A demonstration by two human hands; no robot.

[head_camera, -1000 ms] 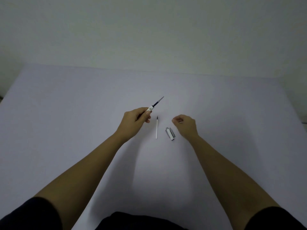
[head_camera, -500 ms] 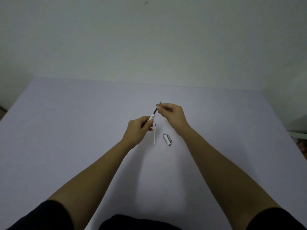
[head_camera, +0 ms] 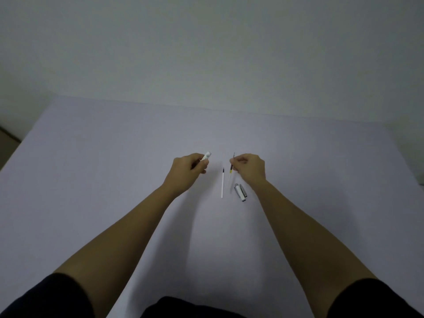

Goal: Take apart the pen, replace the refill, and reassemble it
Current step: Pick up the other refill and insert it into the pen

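Pale wall rises behind a plain lavender-grey counter (head_camera: 114, 180), bare except for a few pen parts near its middle. Half a second ago the right hand (head_camera: 249, 167) had reached across to pinch the tip of the refill sticking out of the barrel; now the two hands stand apart and the old refill (head_camera: 231, 169) is clear of the barrel. The right fingers (head_camera: 234, 162) are pinched closed near the refill's tip end, so that it hangs tilted above the counter with its pale tail pointing toward the near edge. The left hand (head_camera: 188, 169) is curled closed around the white pen barrel (head_camera: 206, 156), whose open end pokes out past the thumb toward the far edge.

Between the hands, flat on the counter, lies the new refill (head_camera: 222, 183), thin and white with a dark tip, pointing to the far edge. Just beside it, toward the right edge, rests the pen cap (head_camera: 240, 192) with its grey clip.

The extraction seems done, so disassembly looks finished. What remains, judging by the layout, is to set the spent refill aside, well apart from the fresh one so they are not confused, then slide the fresh one in.
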